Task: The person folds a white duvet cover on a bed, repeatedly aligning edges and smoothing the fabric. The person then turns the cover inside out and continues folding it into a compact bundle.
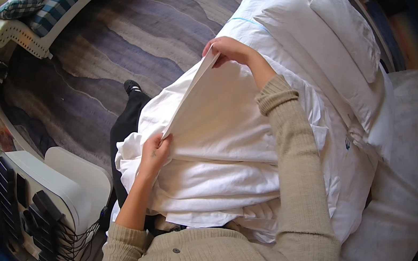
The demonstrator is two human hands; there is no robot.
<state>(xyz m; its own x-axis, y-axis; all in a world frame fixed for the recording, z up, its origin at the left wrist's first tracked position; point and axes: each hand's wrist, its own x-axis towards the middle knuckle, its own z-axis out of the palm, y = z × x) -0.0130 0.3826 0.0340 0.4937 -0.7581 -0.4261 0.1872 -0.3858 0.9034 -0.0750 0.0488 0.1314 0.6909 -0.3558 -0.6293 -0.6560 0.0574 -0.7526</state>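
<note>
A large piece of white bed linen (230, 121) lies bunched across my lap and spreads out in front of me. Its edge is stretched taut between my two hands. My left hand (155, 153) pinches the near end of that edge, thumb on top. Farther out, my right hand (229, 51) grips the far end with bent fingers. Loose folds gather below my left hand and over my legs. Past my right hand, several white pillows (325, 54) or folded linens are heaped up, with a thin blue line on the cloth near them.
A wooden bench (72, 2) with a striped cushion carries bags and a small pillow at upper left. Wavy-patterned carpet (127, 25) covers the floor. By my left arm stands a white cabinet (51, 180) with black devices and cables. More white bedding (402, 192) lies at right.
</note>
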